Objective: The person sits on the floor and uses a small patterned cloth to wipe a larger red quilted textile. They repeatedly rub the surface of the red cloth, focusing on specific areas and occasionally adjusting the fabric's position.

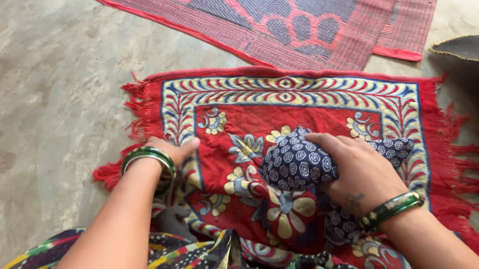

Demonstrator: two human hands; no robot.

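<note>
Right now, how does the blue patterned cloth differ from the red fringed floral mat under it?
The blue patterned cloth is bunched under the right hand; the red fringed floral mat lies spread flat. The cloth is dark blue with white rings; the mat is red with flowers and a fringe. Both are patterned fabric.

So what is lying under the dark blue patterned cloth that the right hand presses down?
Under the blue cloth lies the red flowered mat, spread on the grey floor. The right hand covers part of the cloth, so anything wrapped inside it cannot be seen.
</note>
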